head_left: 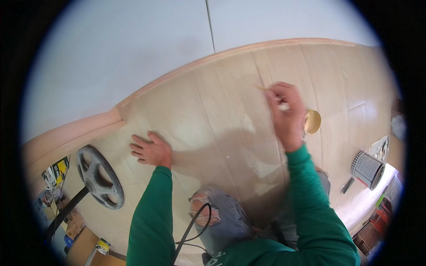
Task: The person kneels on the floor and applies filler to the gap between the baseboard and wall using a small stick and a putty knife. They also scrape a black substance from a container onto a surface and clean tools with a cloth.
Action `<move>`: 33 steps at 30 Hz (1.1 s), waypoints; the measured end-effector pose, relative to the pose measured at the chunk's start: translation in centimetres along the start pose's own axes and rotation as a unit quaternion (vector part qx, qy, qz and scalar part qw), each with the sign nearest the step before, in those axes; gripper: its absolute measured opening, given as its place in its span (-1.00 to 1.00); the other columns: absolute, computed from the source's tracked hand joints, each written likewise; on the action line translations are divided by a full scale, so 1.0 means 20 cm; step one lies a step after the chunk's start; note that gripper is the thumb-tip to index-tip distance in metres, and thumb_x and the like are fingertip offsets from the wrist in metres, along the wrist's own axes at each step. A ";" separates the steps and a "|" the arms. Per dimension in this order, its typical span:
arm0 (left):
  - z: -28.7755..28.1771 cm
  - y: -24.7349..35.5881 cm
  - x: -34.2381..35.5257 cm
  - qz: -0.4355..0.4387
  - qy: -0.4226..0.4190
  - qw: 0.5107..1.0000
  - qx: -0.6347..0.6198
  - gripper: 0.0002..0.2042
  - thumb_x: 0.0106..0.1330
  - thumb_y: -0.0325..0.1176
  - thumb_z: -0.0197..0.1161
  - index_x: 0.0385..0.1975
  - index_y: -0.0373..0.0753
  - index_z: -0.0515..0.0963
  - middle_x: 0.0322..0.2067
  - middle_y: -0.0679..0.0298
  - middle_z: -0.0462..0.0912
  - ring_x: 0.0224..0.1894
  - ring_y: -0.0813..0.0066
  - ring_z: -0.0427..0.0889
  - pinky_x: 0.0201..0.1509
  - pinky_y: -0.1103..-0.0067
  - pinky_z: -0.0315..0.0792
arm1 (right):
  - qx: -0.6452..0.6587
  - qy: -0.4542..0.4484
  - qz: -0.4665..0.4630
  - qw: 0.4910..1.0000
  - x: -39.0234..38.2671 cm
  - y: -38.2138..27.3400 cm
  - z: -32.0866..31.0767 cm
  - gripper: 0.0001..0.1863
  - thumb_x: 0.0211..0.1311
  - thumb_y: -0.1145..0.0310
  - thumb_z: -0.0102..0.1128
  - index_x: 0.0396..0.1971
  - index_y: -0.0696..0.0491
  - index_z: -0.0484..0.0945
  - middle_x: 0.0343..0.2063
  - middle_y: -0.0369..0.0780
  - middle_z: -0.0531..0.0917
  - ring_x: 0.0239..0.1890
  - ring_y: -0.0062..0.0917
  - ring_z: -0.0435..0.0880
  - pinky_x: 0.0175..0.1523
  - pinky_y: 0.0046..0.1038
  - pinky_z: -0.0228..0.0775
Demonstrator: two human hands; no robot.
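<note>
My left hand [153, 150] lies flat with spread fingers on the pale wooden planks [191, 111], near the step in the baseboard. Over the planks to the right, my right hand [288, 115] is curled and smeared by motion. A thin yellowish strip [262, 88] sticks out from its fingertips; what kind of thing it is I cannot make out. Something whitish [283, 106] shows among the curled fingers. Just right of that hand sits a small yellowish round container [313, 121], partly hidden by the wrist. Green sleeves cover both my forearms.
A wooden baseboard [173, 75] runs along the white wall [133, 48]. At left stands a grey spoked base [116, 188] on a black pole. A metal can [367, 169], a small dark tool [348, 185] and paper [380, 147] lie right. A black cable [188, 230] crosses near my knee.
</note>
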State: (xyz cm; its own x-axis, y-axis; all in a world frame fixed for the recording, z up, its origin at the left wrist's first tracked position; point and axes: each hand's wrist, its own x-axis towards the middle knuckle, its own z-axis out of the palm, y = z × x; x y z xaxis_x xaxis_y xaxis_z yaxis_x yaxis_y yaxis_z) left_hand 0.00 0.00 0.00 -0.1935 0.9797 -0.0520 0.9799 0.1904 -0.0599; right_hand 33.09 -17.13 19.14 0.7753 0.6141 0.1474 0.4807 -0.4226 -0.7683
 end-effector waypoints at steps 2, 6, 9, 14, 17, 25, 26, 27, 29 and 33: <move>0.03 -0.03 0.00 0.022 0.051 0.998 0.005 -0.22 0.52 0.35 -0.15 0.58 -0.04 0.15 0.53 -0.07 0.17 0.51 -0.21 0.17 0.45 -0.15 0.14 | -0.109 0.024 0.039 0.993 -0.02 0.10 -0.27 -0.94 0.33 0.50 0.39 -0.24 0.10 0.69 -0.12 -0.20 0.72 -0.22 -0.47 0.68 -0.21 -0.45 0.51; -0.10 0.04 0.44 0.023 0.129 0.991 -0.017 -0.24 0.54 0.33 -0.16 0.56 -0.06 0.18 0.51 -0.06 0.18 0.49 -0.23 0.18 0.41 -0.16 0.18 | -0.205 0.056 0.062 0.975 -0.10 0.43 -0.34 -0.87 0.34 0.36 0.39 -0.25 0.11 0.70 0.07 -0.14 0.67 0.06 -0.26 0.63 -0.03 -0.28 0.56; -0.08 -0.06 0.40 0.010 0.126 0.992 0.014 -0.23 0.53 0.34 -0.15 0.56 -0.07 0.18 0.52 -0.04 0.17 0.49 -0.23 0.19 0.41 -0.17 0.17 | -0.278 0.006 0.054 0.959 -0.22 0.52 -0.41 -0.87 0.30 0.37 0.40 -0.25 0.10 0.71 0.14 -0.13 0.64 0.18 -0.15 0.56 0.12 -0.22 0.52; -0.11 -0.03 0.37 -0.002 0.069 0.997 -0.042 -0.18 0.51 0.40 -0.22 0.60 -0.04 0.12 0.59 -0.09 0.01 0.59 -0.28 0.00 0.53 -0.24 -0.04 | -0.295 0.020 0.074 0.952 -0.25 0.58 -0.39 -0.87 0.30 0.39 0.38 -0.22 0.10 0.73 0.18 -0.10 0.62 0.19 -0.11 0.54 0.18 -0.19 0.50; -0.13 -0.04 0.37 -0.004 0.060 0.997 -0.039 -0.17 0.51 0.40 -0.22 0.61 -0.03 0.11 0.60 -0.09 -0.01 0.59 -0.29 0.00 0.53 -0.24 -0.04 | -0.290 0.014 0.077 0.954 -0.26 0.60 -0.38 -0.87 0.30 0.40 0.39 -0.21 0.10 0.74 0.19 -0.10 0.62 0.21 -0.10 0.53 0.20 -0.18 0.50; -0.07 -0.06 0.40 0.006 0.112 0.994 -0.008 -0.19 0.51 0.39 -0.16 0.57 -0.06 0.17 0.53 -0.04 0.14 0.51 -0.27 0.15 0.44 -0.21 0.12 | -0.271 0.028 0.075 0.959 -0.26 0.61 -0.33 -0.85 0.29 0.37 0.41 -0.19 0.08 0.73 0.19 -0.09 0.62 0.22 -0.10 0.53 0.22 -0.17 0.49; -0.07 -0.06 0.41 0.007 0.111 0.994 -0.009 -0.19 0.51 0.39 -0.16 0.57 -0.06 0.17 0.53 -0.04 0.14 0.52 -0.28 0.15 0.45 -0.21 0.12 | -0.265 0.031 0.078 0.961 -0.26 0.61 -0.34 -0.85 0.29 0.37 0.41 -0.20 0.08 0.73 0.18 -0.09 0.62 0.22 -0.10 0.53 0.22 -0.17 0.49; -0.07 -0.06 0.40 0.006 0.108 0.994 -0.010 -0.19 0.51 0.39 -0.17 0.57 -0.06 0.17 0.54 -0.05 0.13 0.52 -0.29 0.14 0.45 -0.22 0.11 | -0.258 0.034 0.080 0.962 -0.26 0.62 -0.35 -0.85 0.29 0.36 0.41 -0.20 0.08 0.73 0.18 -0.08 0.63 0.22 -0.10 0.53 0.22 -0.17 0.48; -0.07 -0.07 0.40 0.003 0.101 0.995 -0.010 -0.19 0.51 0.39 -0.17 0.58 -0.06 0.16 0.54 -0.06 0.12 0.53 -0.30 0.13 0.46 -0.22 0.10 | -0.259 0.038 0.095 0.960 -0.27 0.63 -0.39 -0.85 0.29 0.36 0.41 -0.22 0.08 0.73 0.18 -0.08 0.63 0.22 -0.11 0.54 0.22 -0.18 0.48; -0.08 -0.05 0.39 0.009 0.098 0.995 -0.014 -0.19 0.51 0.38 -0.18 0.58 -0.06 0.15 0.56 -0.06 0.09 0.54 -0.31 0.12 0.46 -0.22 0.09 | -0.242 0.013 0.095 0.965 -0.32 0.65 -0.40 -0.86 0.29 0.36 0.41 -0.27 0.10 0.73 0.17 -0.07 0.65 0.22 -0.12 0.54 0.22 -0.18 0.48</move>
State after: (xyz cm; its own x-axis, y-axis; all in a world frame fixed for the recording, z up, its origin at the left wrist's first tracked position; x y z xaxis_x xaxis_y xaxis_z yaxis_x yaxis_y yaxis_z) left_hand -2.44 7.62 1.19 -0.1660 0.9757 0.1428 0.9845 0.1723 -0.0326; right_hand 37.61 -31.85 13.23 0.8758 0.4799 0.0523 0.4583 -0.7925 -0.4023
